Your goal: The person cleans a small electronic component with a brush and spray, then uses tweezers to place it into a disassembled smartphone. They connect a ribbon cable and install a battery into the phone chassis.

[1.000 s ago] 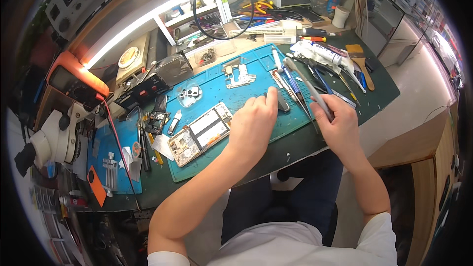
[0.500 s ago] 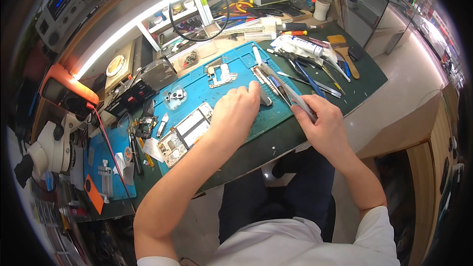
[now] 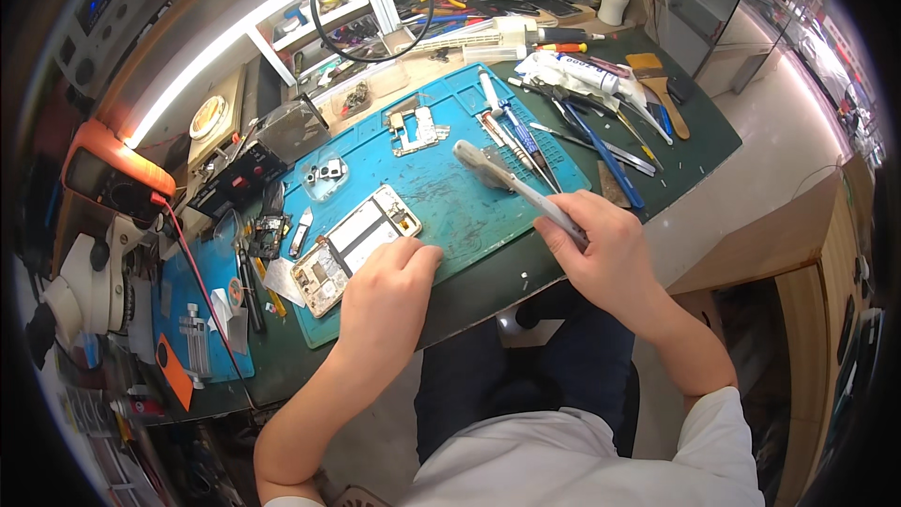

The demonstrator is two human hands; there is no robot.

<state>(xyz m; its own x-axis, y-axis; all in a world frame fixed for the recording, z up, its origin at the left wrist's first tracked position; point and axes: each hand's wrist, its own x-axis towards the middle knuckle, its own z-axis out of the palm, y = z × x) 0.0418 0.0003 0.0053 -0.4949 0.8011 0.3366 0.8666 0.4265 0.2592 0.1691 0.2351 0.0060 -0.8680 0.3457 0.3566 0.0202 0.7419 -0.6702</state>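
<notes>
My right hand point(image 3: 610, 239) grips the handle of a long grey brush point(image 3: 530, 195). Its rounded head points up and left over the blue mat point(image 3: 460, 235), dark bristles facing down. My left hand point(image 3: 387, 296) has its fingers curled together beside the near edge of an opened phone frame point(image 3: 361, 235); whether anything is in them is hidden. Beyond the frame lies a small phone circuit board point(image 3: 416, 130). A clear round dish point(image 3: 324, 176) with small camera parts sits left of it. Slim screwdrivers point(image 3: 511, 136) rest on the mat past the brush.
An orange multimeter point(image 3: 113, 174) with a red lead stands at left, near a white microscope point(image 3: 84, 286). A black-fronted power unit point(image 3: 239, 178) lies behind the mat. On the right are a blue pen-like tool point(image 3: 605, 160), tweezers point(image 3: 601, 150) and a wooden-handled brush point(image 3: 662, 94).
My left hand has moved left and nearer to me, from the mat's middle to beside the phone frame. The brush has swung leftward, its head now over the mat. My view has shifted slightly.
</notes>
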